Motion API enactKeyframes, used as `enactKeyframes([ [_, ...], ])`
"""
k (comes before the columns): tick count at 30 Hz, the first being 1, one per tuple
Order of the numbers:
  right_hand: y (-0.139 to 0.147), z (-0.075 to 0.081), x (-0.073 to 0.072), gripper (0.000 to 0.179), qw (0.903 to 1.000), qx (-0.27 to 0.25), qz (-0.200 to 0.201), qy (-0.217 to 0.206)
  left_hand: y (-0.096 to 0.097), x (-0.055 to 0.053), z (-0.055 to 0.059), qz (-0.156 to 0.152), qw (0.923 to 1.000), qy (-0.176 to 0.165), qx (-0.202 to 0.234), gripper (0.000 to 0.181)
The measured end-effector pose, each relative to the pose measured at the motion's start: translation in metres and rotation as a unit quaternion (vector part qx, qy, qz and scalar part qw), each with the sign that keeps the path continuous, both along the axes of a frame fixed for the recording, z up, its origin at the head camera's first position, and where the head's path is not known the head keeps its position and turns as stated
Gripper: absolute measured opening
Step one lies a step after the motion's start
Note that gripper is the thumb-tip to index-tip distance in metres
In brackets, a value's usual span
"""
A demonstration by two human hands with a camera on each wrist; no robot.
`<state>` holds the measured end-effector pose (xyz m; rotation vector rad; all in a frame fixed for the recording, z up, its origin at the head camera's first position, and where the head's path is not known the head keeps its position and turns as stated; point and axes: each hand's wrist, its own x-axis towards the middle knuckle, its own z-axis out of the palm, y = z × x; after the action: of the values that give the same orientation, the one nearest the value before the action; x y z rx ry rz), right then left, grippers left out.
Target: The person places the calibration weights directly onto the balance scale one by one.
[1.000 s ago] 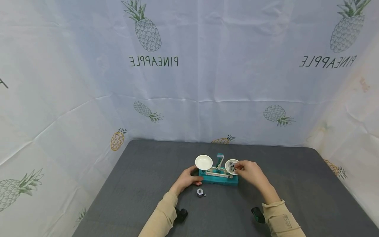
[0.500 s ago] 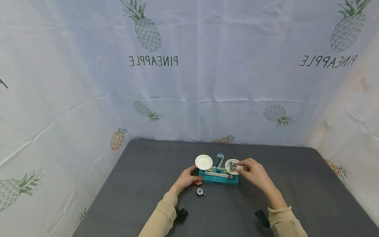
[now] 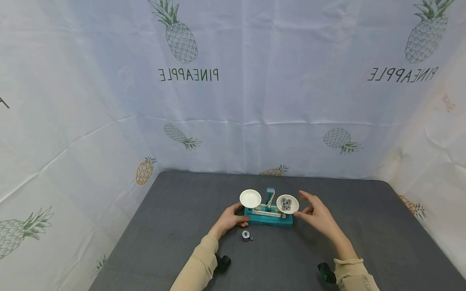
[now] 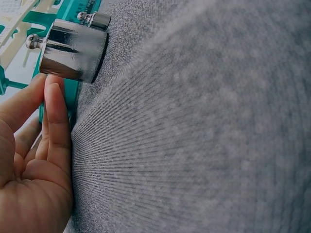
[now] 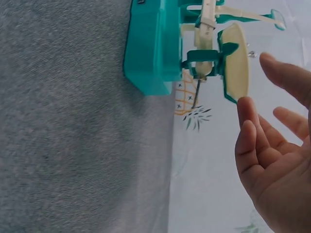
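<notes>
From my seat at the feed, I have a teal balance scale (image 3: pixel 269 220) standing toward the far side of the dark table (image 3: pixel 182 226), right of the middle of my head view. My left hand (image 3: pixel 228 220) is curled round the left end of its base, the thumb and fingers close together there. My right hand (image 3: pixel 317 216) is spread fairly wide at the other side, thumb and fingers parted beside the right pan (image 3: pixel 293 207); one fingertip comes right up to the rim, and I cannot tell whether it touches.

In that right pan I see a cluster of small metal weights (image 3: pixel 286 203), grouped toward the pan's left half. The white left pan (image 3: pixel 250 198) sits above the base's left end, just beyond my left fingers. Between the pans rises the pointer post (image 3: pixel 270 194), with the pale graduated beam (image 3: pixel 269 214) running along the near side.

Nearer to me on the table, just off the scale's left end, a large shiny weight (image 4: pixel 73 51) stands upright with its knob on top, and a much smaller weight (image 4: pixel 99 20) stands just to its right. Behind everything hangs a pale cloth (image 3: pixel 291 101) printed with pineapples and mirrored lettering. Tan sleeves (image 3: pixel 198 262) cover both forearms.
</notes>
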<state>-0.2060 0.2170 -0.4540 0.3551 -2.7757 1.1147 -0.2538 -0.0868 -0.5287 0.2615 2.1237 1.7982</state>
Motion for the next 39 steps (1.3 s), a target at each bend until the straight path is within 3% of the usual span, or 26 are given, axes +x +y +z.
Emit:
enactKeyframes([
  [8, 0.007, -0.013, -0.001, 0.082, 0.9964, -0.04, 0.028, -0.07, 0.0, 0.0, 0.0, 0.001, 1.0, -0.002, 0.0, 0.068],
  [18, 0.006, -0.038, -0.012, 0.08, 0.9811, -0.103, 0.033, -0.161, 0.001, 0.0, -0.001, 0.002, 1.0, -0.008, -0.005, 0.068],
  [30, -0.006, -0.053, -0.015, 0.086, 0.9591, -0.182, 0.036, -0.214, 0.0, 0.002, -0.004, -0.005, 1.0, -0.006, -0.001, 0.069],
  [39, -0.005, -0.058, -0.021, 0.084, 0.9464, -0.212, 0.037, -0.241, 0.0, -0.001, -0.004, -0.003, 1.0, 0.004, -0.001, 0.068],
])
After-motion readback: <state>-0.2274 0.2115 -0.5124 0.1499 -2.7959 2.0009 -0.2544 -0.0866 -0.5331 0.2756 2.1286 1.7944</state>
